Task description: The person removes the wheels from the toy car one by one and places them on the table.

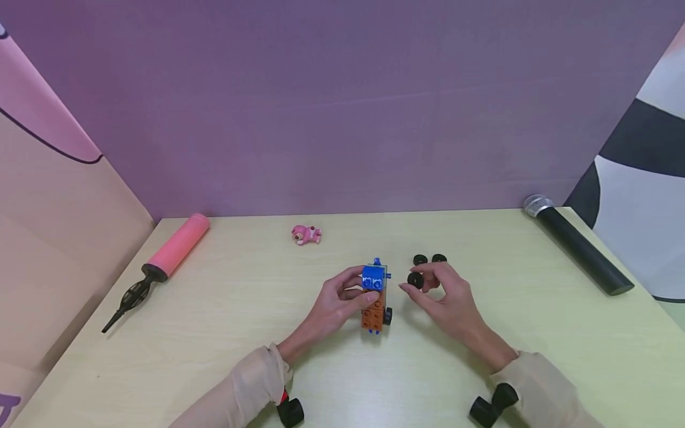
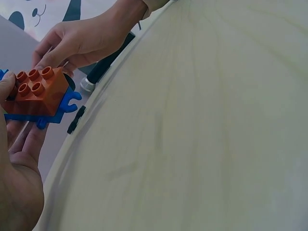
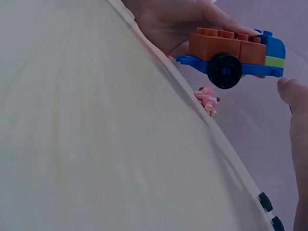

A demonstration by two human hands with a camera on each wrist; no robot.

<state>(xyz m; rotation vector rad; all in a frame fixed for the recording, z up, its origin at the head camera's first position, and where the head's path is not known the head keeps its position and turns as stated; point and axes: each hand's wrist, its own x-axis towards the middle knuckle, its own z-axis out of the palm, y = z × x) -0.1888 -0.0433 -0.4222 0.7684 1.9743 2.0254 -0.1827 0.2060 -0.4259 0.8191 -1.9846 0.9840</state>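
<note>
Hands apart: L hand grips the toy truck, held up over the table; R hand pinches a blk wheel, just rt of it. Pink pump, far L, is head cam only. R wrist cam gets the lime-green layer clearly, held wheel hidden there; L wrist cam's got the blue clip, orange end, close up.

On my remote feed I counted 1 left grip and 1 right grip, 1 toy vehicle, 1 mounted wheel, 1 held wheel, 2 loose wheels, making 4 visible wheels, 1 pink bear figure, 1 pump, 1 microphone and 1 tabletop.
</note>
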